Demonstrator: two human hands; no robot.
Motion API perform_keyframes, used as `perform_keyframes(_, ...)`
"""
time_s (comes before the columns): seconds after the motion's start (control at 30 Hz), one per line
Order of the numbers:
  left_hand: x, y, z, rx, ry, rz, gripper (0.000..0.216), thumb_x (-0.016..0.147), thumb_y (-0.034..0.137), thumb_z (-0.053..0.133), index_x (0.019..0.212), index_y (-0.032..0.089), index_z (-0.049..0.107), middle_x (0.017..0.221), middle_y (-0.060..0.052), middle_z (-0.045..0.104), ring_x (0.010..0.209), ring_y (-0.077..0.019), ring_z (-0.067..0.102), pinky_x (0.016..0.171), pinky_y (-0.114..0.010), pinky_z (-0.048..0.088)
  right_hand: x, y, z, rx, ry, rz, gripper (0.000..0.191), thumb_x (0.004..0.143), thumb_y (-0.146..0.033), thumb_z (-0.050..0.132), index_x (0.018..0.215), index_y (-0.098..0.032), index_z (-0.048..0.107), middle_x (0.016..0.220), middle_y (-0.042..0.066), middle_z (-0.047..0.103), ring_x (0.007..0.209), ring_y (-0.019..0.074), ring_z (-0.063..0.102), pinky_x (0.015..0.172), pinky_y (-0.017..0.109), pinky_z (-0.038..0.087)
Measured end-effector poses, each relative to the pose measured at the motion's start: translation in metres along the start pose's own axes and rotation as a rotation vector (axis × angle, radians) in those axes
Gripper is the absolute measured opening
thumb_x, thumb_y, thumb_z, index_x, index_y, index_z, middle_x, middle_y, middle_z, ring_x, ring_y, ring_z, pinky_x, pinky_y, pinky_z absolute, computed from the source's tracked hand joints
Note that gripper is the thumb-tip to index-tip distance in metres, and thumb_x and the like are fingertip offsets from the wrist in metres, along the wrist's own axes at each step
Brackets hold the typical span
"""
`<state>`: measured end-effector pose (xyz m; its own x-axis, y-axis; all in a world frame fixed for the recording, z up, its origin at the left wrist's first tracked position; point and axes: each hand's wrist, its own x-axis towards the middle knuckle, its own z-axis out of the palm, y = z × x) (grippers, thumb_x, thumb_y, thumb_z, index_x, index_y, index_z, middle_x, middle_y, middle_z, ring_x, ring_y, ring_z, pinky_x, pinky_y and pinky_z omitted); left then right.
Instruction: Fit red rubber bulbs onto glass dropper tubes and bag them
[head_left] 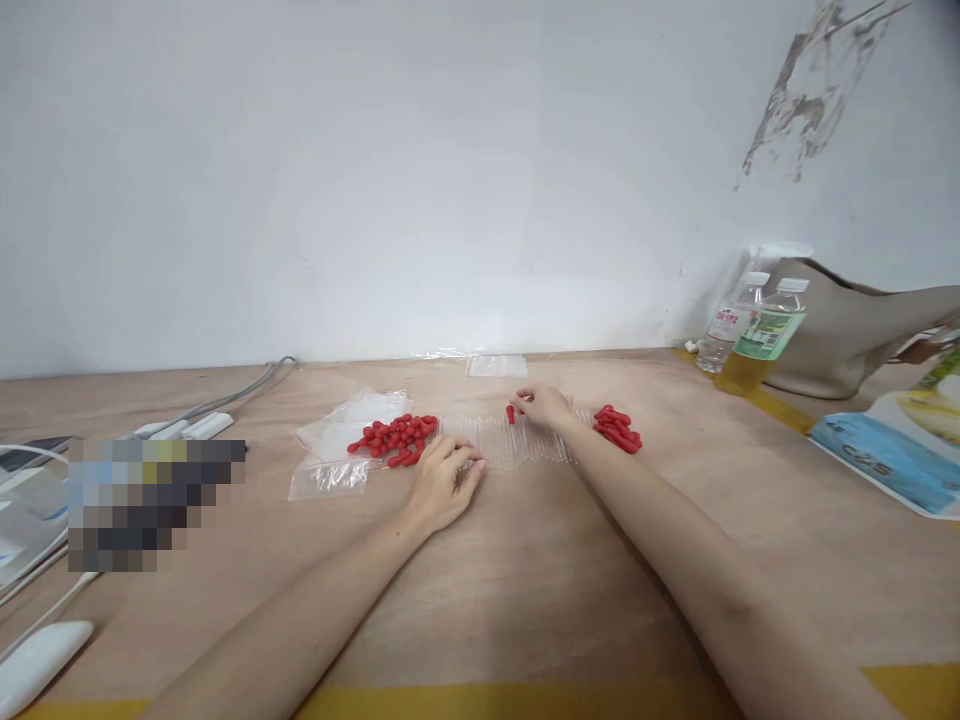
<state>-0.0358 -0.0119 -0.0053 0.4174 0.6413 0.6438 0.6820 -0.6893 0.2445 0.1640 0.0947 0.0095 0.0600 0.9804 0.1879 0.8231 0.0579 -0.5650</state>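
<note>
Thin clear glass tubes [480, 440] lie side by side in a row on the table, in front of me. A red rubber dropper bulb [511, 414] sits at the far end of one tube. My right hand [544, 408] is over the row, its fingertips pinched on another small red bulb [523, 397], only partly visible. My left hand [444, 485] rests at the row's left end, fingers loosely bent and apart, with nothing seen in it. Beside it is a pile of red bulbs [386, 437]. A second group of red pieces [617, 429] lies to the right of the row.
Clear plastic bags [330, 478] lie under and beside the left pile, and another small bag [497, 366] is near the wall. Two bottles [761, 335], a grey-beige bag [832, 335] and a blue package [885, 460] stand right. Cables [240, 385] and a white mouse-like object [45, 665] are left.
</note>
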Motion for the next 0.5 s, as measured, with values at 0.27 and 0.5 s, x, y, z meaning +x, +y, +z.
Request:
perform_keyframes(0.27, -0.002, -0.003, 0.0, 0.098, 0.011, -0.023, 0.013, 0.078, 0.025, 0.049, 0.074, 0.018, 0.059, 0.087, -0.005, 0.055, 0.086, -0.0186, 0.048, 0.077, -0.034, 0.038, -0.022, 0.008, -0.032, -0.107, 0.183, -0.052, 0.038, 0.076, -0.051, 0.042, 0.092, -0.023, 0.062, 0.087, 0.005, 0.065, 0.087, 0.0224, 0.057, 0.08, 0.039, 0.031)
perform_keyframes(0.5, 0.015, 0.0, -0.001, 0.289, -0.055, -0.157, 0.013, 0.074, 0.031, 0.053, 0.072, 0.019, 0.055, 0.092, -0.005, 0.054, 0.091, -0.0216, 0.045, 0.075, -0.035, 0.035, -0.069, 0.074, -0.083, -0.188, 0.248, -0.073, 0.026, 0.074, -0.038, 0.047, 0.075, -0.021, 0.066, 0.067, 0.003, 0.065, 0.066, 0.0171, 0.058, 0.058, 0.026, 0.034)
